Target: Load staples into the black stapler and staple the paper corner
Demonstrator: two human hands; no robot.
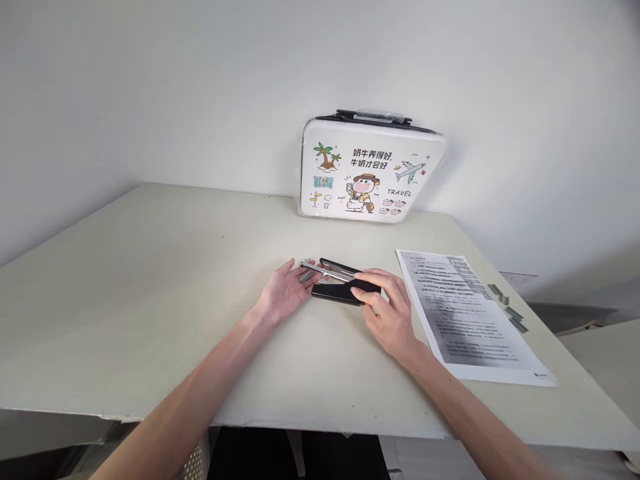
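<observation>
A black stapler (340,292) is in my right hand (387,303), with the fingers and thumb wrapped round its rear end. It lies on its side above the table, and its parts are spread apart so that the silver metal rail shows. My left hand (285,292) is palm up with its fingers stretched out beneath the stapler's front end. A small grey piece, which looks like a strip of staples (307,275), lies at those fingers. The stapler partly hides the left fingertips.
A printed sheet of paper (465,320) lies to the right on the pale table (165,280). Several strips of staples (514,313) are beside it near the table's right edge. A white case (370,173) with cartoon pictures leans against the wall behind.
</observation>
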